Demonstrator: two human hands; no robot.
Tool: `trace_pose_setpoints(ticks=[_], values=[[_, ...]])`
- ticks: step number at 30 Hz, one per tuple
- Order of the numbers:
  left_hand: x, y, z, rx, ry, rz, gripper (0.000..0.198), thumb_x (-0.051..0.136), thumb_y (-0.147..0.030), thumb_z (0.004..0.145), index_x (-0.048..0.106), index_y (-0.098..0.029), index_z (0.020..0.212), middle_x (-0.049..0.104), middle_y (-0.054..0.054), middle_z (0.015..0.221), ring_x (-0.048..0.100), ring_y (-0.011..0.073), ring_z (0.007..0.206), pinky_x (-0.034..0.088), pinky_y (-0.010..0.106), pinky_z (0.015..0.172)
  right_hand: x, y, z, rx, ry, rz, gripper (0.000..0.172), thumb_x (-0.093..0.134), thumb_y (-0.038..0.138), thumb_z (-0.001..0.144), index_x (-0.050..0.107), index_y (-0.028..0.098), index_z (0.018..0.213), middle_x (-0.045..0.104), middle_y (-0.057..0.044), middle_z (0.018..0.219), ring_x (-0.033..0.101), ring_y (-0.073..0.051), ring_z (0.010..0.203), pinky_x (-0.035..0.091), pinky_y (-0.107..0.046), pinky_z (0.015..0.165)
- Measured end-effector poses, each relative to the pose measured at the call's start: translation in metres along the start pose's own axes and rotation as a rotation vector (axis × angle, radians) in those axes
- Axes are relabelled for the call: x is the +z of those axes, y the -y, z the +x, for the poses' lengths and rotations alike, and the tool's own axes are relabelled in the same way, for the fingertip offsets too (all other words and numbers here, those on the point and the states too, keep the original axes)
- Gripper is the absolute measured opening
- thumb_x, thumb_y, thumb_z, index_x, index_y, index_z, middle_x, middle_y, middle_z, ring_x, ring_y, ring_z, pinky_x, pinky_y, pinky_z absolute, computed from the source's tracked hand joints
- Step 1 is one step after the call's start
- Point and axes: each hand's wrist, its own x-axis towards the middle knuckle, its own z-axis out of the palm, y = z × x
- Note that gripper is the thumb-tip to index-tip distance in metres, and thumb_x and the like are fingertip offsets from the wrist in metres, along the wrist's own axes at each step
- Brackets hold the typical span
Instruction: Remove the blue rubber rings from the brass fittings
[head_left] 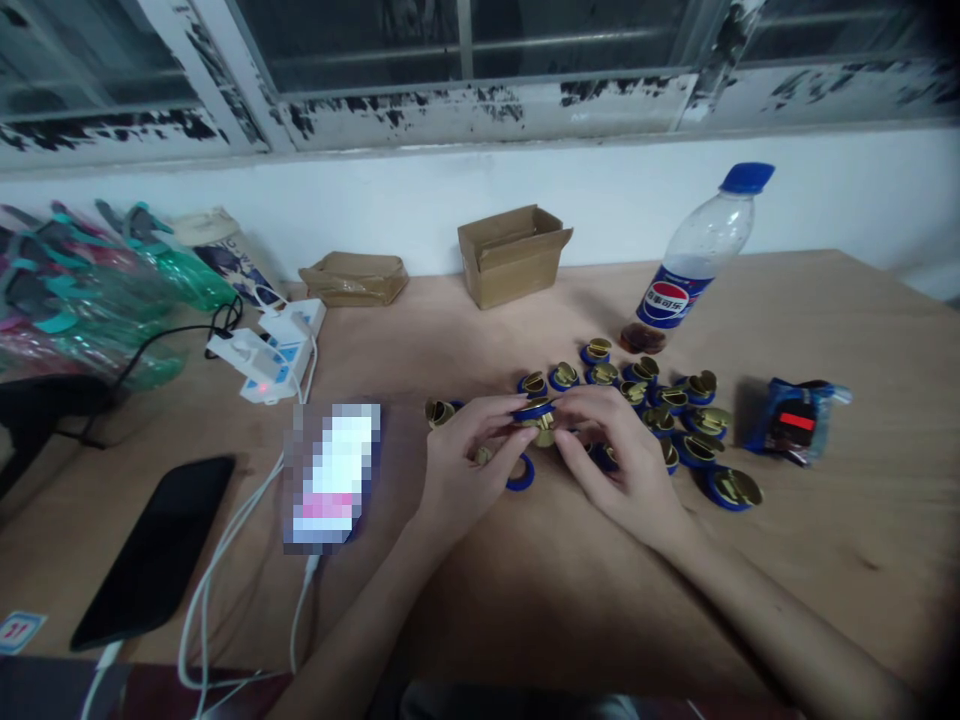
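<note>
Over the table, my left hand [474,455] and my right hand [624,460] meet with closed fingers on one round blue-and-gold metal piece [544,424]. Its gold part is tilted up towards me, between the thumbs and fingertips of both hands. Just below my left fingers lies a loose blue ring [520,474]. Several similar round pieces, blue below with raised gold flaps, are spread behind and to the right of my right hand, such as the near round piece [735,488]. A gold piece [441,411] lies behind my left hand, partly hidden.
A cola bottle [679,290] stands behind the pieces, with a small blue packet [796,420] at right. Cardboard boxes [517,270] sit near the wall. To the left are a power strip [274,350], white cables, a lit phone [334,480], a dark phone [157,550] and green plastic bottles [97,290].
</note>
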Motion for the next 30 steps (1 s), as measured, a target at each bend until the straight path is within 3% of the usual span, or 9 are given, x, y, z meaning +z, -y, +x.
trace_pose_setpoints(ticks=[7,14,23,30], values=[[0.0014,0.0010,-0.0003,0.088,-0.023,0.062,0.011,0.065,-0.016,0.083,0.067,-0.018,0.093,0.069,0.008,0.103,0.068,0.0178,0.096,0.060,0.032,0.082,0.0033,-0.0007,-0.0031,-0.012,-0.023,-0.020,0.031,0.056,0.013,0.087,0.053,0.023,0.116,0.055,-0.008,0.111,0.061,-0.018,0.094,0.059,-0.030,0.066],[0.0007,-0.0003,-0.0004,0.129,0.000,0.157,0.015,0.064,-0.015,0.083,0.065,-0.018,0.097,0.070,0.006,0.097,0.069,0.0170,0.091,0.060,0.030,0.080,0.0052,-0.0007,-0.0047,-0.020,-0.039,-0.009,0.032,0.057,0.010,0.086,0.053,0.022,0.116,0.055,-0.009,0.111,0.060,-0.018,0.095,0.059,-0.028,0.065],[0.0021,-0.0043,-0.0002,0.329,-0.052,0.325,0.018,0.061,-0.012,0.085,0.063,-0.020,0.100,0.068,0.005,0.097,0.067,0.0150,0.090,0.058,0.029,0.082,0.0063,0.0009,-0.0038,-0.047,-0.081,-0.016,0.031,0.057,0.010,0.086,0.052,0.024,0.114,0.055,-0.007,0.108,0.059,-0.017,0.092,0.058,-0.028,0.063],[0.0044,0.0004,-0.0018,0.257,-0.059,0.286,0.025,0.057,-0.015,0.088,0.060,-0.023,0.111,0.065,0.004,0.099,0.066,0.0139,0.088,0.058,0.028,0.081,0.0090,0.0029,-0.0054,0.001,-0.073,-0.024,0.027,0.057,0.013,0.087,0.052,0.024,0.111,0.055,-0.007,0.106,0.060,-0.016,0.086,0.057,-0.027,0.061]])
